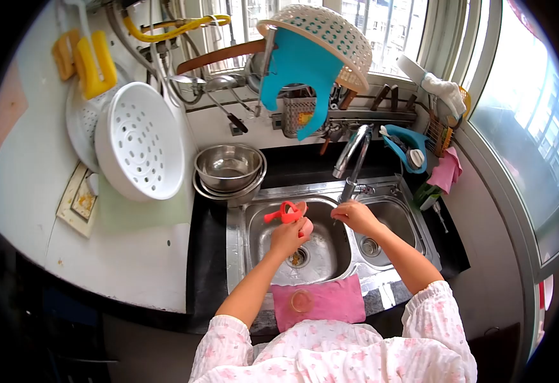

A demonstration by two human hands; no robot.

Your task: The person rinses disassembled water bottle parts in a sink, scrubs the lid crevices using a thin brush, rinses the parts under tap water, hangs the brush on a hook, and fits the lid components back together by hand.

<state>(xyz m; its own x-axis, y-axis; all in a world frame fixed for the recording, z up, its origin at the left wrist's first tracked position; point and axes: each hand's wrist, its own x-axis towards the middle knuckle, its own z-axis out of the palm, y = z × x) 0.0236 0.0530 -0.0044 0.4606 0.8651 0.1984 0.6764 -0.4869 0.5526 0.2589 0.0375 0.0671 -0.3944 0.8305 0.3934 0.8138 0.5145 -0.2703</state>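
Over the large left basin of the steel sink [346, 271], my left hand [287, 237] is closed around a red peeler [286, 213]. A rounded pinkish thing [307, 226] shows at the same fingers; its kind is unclear. My right hand [355, 216] is above the divider between the two basins, just below the chrome faucet [355, 153]. Its fingers are bent and pressed together, and whatever they may hold is hidden. The drain [298, 257] below my left hand has small bits in it.
Nested steel bowls [228, 167] stand left of the sink. A pink cloth [330, 300] drapes over its front edge. White colander [140, 140] hangs on the left wall; a blue cutting board [298, 70] and beige colander [330, 38] hang ahead. A blue caddy [406, 150] sits behind right.
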